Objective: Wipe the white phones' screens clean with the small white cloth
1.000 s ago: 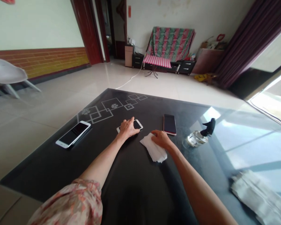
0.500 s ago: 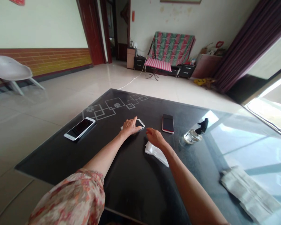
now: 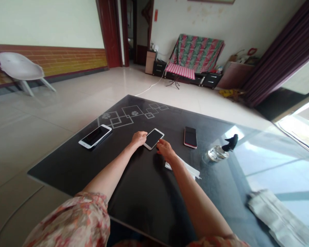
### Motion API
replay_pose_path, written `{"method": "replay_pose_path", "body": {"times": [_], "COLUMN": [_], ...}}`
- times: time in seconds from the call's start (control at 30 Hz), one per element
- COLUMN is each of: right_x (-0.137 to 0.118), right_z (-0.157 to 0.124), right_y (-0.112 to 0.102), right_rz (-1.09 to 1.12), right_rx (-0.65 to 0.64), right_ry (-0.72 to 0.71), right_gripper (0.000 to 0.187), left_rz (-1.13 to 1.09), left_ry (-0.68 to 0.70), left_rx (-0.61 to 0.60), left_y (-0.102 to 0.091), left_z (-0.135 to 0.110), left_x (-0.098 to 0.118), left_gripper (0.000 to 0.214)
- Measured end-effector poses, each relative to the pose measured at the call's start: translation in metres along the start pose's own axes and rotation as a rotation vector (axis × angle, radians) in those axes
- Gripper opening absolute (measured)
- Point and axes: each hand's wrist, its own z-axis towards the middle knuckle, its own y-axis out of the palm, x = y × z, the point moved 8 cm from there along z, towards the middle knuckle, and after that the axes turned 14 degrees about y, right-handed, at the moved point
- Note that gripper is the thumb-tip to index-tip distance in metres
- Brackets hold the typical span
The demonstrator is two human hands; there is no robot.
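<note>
Between my two hands is a white smartphone (image 3: 153,138) with a dark screen facing up. My left hand (image 3: 139,139) grips its left edge, thumb and fingers closed together. On the opposite edge, my right hand (image 3: 165,149) has its curled fingers against the phone's lower right side. Whether the phone is lifted off the black table is hard to tell. A white wipe or packet (image 3: 189,168) lies under my right wrist, partly hidden by the forearm.
A larger white phone (image 3: 95,136) lies on the left of the black table (image 3: 134,199). To the right are a dark phone with a red edge (image 3: 190,137), a clear spray bottle (image 3: 218,152) with a black nozzle, and a folded grey cloth (image 3: 279,212).
My left hand has moved from on top of the smartphone to its left edge, uncovering the screen. My right hand has come to the phone's right edge. The view has shifted slightly.
</note>
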Motion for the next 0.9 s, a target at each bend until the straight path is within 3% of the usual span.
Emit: {"method": "replay_pose_path", "body": {"times": [0.23, 0.5, 0.73, 0.9], "right_x": [0.001, 0.014, 0.015, 0.006], "right_z": [0.001, 0.01, 0.008, 0.005], "right_y": [0.001, 0.002, -0.012, -0.05], "right_rz": [0.039, 0.295, 0.35, 0.381], "right_rx": [-0.015, 0.021, 0.073, 0.13], "right_ry": [0.034, 0.028, 0.057, -0.023], "right_gripper": [0.044, 0.053, 0.054, 0.056], "left_rz": [-0.309, -0.648, -0.913, -1.034], "left_ry": [-0.168, -0.342, -0.395, -0.35], "left_rx": [0.141, 0.235, 0.207, 0.156], "left_y": [0.005, 0.013, 0.023, 0.043], "left_z": [-0.014, -0.023, -0.024, -0.007], "left_x": [-0.02, -0.027, -0.009, 0.025], "left_gripper": [0.034, 0.036, 0.019, 0.02]}}
